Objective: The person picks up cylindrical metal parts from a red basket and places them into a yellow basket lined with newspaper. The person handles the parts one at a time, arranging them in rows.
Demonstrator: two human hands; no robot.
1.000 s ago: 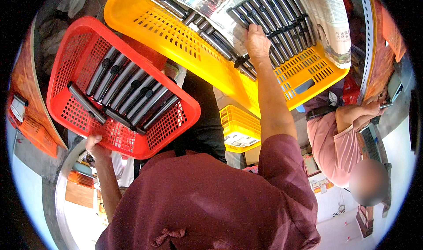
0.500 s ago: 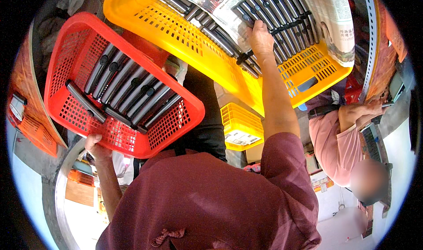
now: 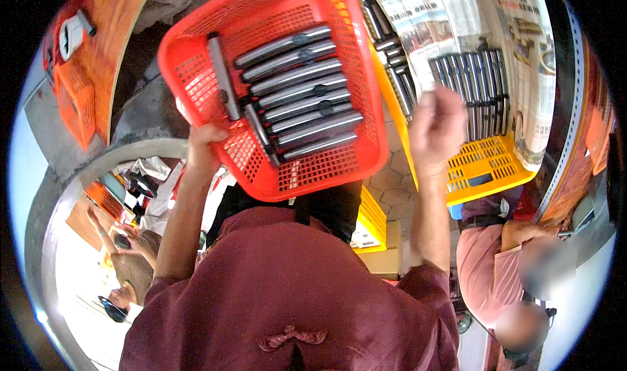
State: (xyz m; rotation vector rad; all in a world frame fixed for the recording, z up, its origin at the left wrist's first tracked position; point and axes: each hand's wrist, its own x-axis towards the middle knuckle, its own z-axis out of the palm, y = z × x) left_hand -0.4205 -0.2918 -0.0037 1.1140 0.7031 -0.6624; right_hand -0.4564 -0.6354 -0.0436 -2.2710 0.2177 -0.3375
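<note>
My left hand (image 3: pixel 206 147) is closed on the near left edge of a red perforated plastic basket (image 3: pixel 274 187), which is tilted in front of me. Inside it lies a row of shiny dark bars (image 3: pixel 302 87), some with a round black knob; two more lie crosswise beside the row. My right hand (image 3: pixel 441 128), smeared by motion, is in front of a larger yellow basket (image 3: pixel 486 155). Its fingers look bent, but whether they hold anything cannot be made out. Similar bars (image 3: pixel 471 90) lie in the yellow basket, beside and on newspaper sheets (image 3: pixel 450 12).
Below the baskets stands a smaller yellow crate (image 3: pixel 370 224) by a cardboard box (image 3: pixel 382 261). A co-worker in a pink shirt (image 3: pixel 483 260) is at the right, another person (image 3: pixel 134 260) at the lower left. Orange baskets (image 3: pixel 75 100) stand at the far left.
The red basket has moved right and up and turned, now overlapping the yellow basket's left side. My right hand has drawn back from the bars in the yellow basket.
</note>
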